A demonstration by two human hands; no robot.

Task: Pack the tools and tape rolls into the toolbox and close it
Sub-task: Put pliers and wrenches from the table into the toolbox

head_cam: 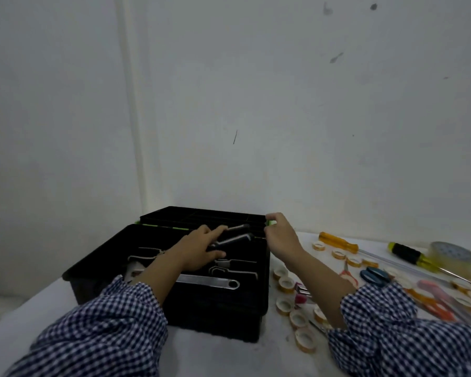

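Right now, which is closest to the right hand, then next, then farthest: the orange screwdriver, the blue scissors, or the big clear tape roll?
Starting at the right hand, which pinches the toolbox's green tab:
1. orange screwdriver, just to its right.
2. blue scissors, farther right and nearer the person.
3. big clear tape roll, far right.
The left hand holds a black-handled tool.

**Both hands closed on their holds, forearms bare**

The left hand [201, 247] reaches forward, palm down, with fingers and thumb wrapped round a dark-handled tool [233, 239]. The right hand [279, 235] is slightly farther out with its wrist bent. Its thumb and forefinger pinch a green tab [269, 222] at the far right corner of the toolbox [218, 308]. Checked sleeves [106, 322] end short of both wrists.
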